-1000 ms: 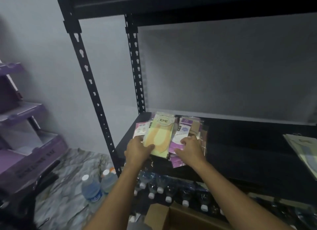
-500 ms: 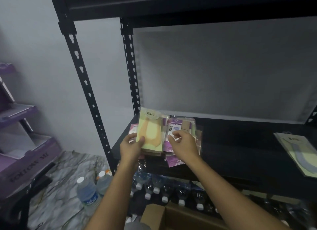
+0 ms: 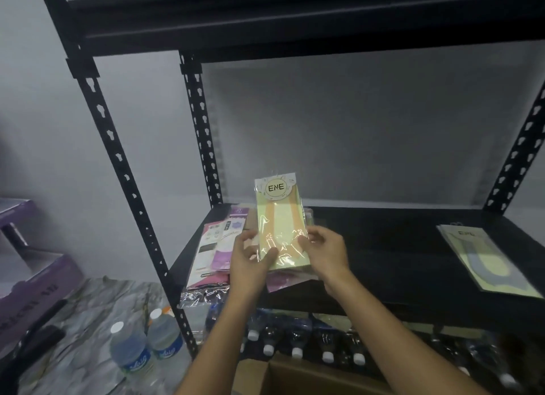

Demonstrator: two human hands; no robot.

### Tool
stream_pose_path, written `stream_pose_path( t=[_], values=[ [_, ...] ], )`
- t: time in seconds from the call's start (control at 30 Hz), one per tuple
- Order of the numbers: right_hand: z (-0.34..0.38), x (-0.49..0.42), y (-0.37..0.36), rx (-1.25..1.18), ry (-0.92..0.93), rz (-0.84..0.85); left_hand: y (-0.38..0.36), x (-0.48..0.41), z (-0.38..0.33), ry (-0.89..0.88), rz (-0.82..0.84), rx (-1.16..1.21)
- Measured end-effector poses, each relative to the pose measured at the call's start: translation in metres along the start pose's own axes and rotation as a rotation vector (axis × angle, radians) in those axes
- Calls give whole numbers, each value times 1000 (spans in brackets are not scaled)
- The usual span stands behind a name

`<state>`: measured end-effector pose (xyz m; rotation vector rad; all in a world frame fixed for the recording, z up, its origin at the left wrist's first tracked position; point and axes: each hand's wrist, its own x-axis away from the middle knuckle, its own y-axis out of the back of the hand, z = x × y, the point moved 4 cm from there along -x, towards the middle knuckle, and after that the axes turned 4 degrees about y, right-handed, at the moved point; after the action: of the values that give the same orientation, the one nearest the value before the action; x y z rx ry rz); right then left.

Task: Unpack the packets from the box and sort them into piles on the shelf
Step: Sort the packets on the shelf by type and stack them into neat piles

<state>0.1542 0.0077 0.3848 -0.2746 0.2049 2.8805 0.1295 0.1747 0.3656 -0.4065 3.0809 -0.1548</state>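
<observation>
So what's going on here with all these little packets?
A person is sorting packets on a black shelf. The left hand and the right hand together hold a yellow ENE packet by its lower end, upright above a mixed pile of pink and purple packets at the shelf's left end. A similar ENE packet lies on its own towards the right end. An open cardboard box sits below.

Lighting: dim, cool grey; brightest on the rear wall (image 3: 354,123). Surface of shelf (image 3: 398,247): near black, detail lost in shadow. Glare: sheen on wrapper of held packet (image 3: 280,226). Focus: soft throughout. Distortion: uprights (image 3: 118,158) splayed toward frame edges.
</observation>
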Motion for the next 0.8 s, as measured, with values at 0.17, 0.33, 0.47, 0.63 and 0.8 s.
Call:
stream_pose_path(
  t=[0.17,0.33,0.47,0.63,0.8],
  values=[
    [-11,-2,55,3,0,-78,-55,14,-1,-70,102,-116],
    [-22,-7,125,71,29,-218,-127,29,8,-119,203,-216],
    [-36,-11,189,169,5,-331,-190,43,23,-48,267,-230],
    [-62,-16,269,305,-80,-432,-276,63,41,-36,339,-298],
    [-89,-26,340,430,-192,-487,-345,78,57,-100,414,-510]
  ],
)
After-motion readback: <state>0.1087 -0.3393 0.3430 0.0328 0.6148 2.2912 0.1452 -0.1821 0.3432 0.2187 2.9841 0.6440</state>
